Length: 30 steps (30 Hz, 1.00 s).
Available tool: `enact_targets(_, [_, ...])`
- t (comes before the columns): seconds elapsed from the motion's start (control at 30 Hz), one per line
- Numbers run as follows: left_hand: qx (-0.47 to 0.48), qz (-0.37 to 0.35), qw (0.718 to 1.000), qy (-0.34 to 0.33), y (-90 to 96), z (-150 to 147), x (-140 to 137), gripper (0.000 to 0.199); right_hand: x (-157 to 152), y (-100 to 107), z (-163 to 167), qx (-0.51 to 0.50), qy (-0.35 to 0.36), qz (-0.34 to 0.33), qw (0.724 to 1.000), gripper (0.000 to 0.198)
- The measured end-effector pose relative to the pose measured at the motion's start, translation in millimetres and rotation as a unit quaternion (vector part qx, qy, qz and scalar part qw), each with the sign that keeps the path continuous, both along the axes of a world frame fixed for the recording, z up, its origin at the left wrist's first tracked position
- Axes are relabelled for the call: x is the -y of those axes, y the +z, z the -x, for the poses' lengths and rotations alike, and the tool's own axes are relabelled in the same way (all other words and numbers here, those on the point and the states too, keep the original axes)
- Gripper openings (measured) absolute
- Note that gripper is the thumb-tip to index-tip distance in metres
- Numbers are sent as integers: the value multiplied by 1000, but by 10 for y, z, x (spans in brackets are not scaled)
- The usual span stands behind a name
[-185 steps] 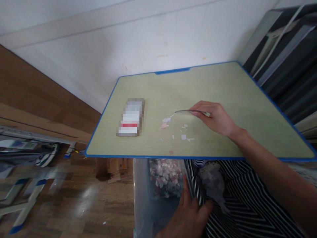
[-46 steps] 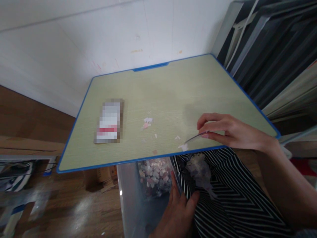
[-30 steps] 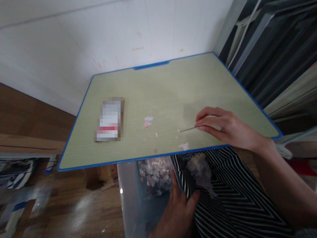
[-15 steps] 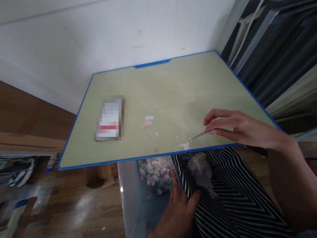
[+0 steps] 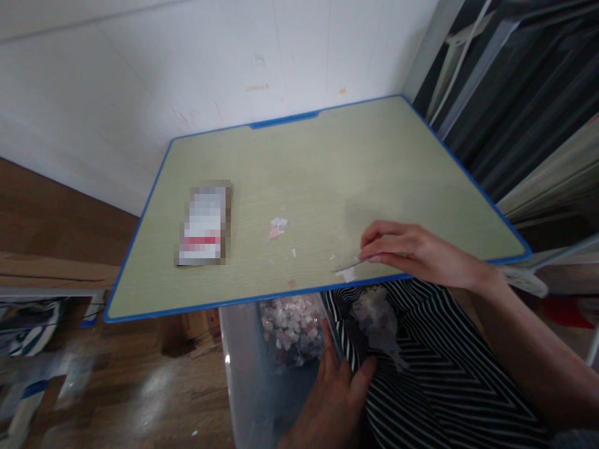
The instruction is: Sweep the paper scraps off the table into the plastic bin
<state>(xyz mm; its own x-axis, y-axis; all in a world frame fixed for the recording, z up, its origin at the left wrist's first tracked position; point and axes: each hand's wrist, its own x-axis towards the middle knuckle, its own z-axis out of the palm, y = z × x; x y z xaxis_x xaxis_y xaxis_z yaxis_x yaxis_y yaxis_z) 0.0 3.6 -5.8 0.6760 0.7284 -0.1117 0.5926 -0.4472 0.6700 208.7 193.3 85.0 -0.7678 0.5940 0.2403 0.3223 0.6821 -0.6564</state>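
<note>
My right hand point(image 5: 397, 246) is closed in a pinch on thin dark tweezers point(image 5: 349, 267), whose tip points left, low over the table. Close to the tip lies a white scrap point(image 5: 347, 275), near the front edge. My left hand point(image 5: 334, 386) rests below the table at the side of a clear plastic bin point(image 5: 229, 380), fingers stretched out and thumb apart. Inside the bin sits a clear bag of pink and white flakes point(image 5: 292, 327). More pale scraps point(image 5: 278, 226) lie in a small group mid-table, with single bits around them.
The pale green table point(image 5: 318, 168) has a blue rim and stands against a white wall point(image 5: 210, 68). A pixelated phone-shaped object point(image 5: 203, 224) lies on its left side. Striped cloth point(image 5: 449, 374) with a crumpled grey piece point(image 5: 377, 318) covers my lap. Dark panels point(image 5: 528, 75) lean at right.
My right hand has moved left and slightly down with the tweezers, whose tip now passes the white scrap. My left hand stays in place; the view has shifted slightly.
</note>
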Motion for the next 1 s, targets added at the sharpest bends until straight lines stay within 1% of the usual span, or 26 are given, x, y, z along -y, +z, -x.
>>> enact_targets(0.17, [-3, -9, 1000, 3, -29, 6, 14, 69, 31, 61, -66, 35, 20, 14, 999, 23])
enact_targets(0.23, [-2, -8, 1000, 5, -27, 7, 14, 68, 45, 103, -155, 49, 17, 22, 998, 23])
enact_targets(0.33, [-2, 1, 1000, 5, -13, 13, 6, 71, 62, 142, -289, 44, -3, 19, 999, 20])
enact_targets(0.43, [-3, 10, 1000, 3, -7, 20, 7, 74, 72, 117, -356, 17, -54, -7, 998, 15])
enact_targets(0.53, [-13, 16, 1000, 8, -11, 23, 14, 71, 88, 48, -353, -1, -100, -32, 995, 13])
enact_targets(0.6, [-16, 15, 1000, 6, -12, 21, 12, 68, 113, 16, -342, 3, -99, -35, 994, 14])
enact_targets(0.7, [-21, 14, 1000, 3, 3, 15, -4, 67, 168, 19, -347, 17, -56, -13, 998, 14])
enact_targets(0.77, [-21, 17, 1000, 2, 20, 12, -14, 69, 199, 38, -362, 19, -46, -3, 999, 12])
enact_targets(0.93, [-25, 13, 1000, 7, 46, 11, -12, 69, 228, 17, -355, 28, -116, -36, 992, 11])
enact_targets(1.0, [-22, 6, 1000, 4, 48, 8, -12, 69, 243, -13, -314, 45, -122, -45, 991, 15])
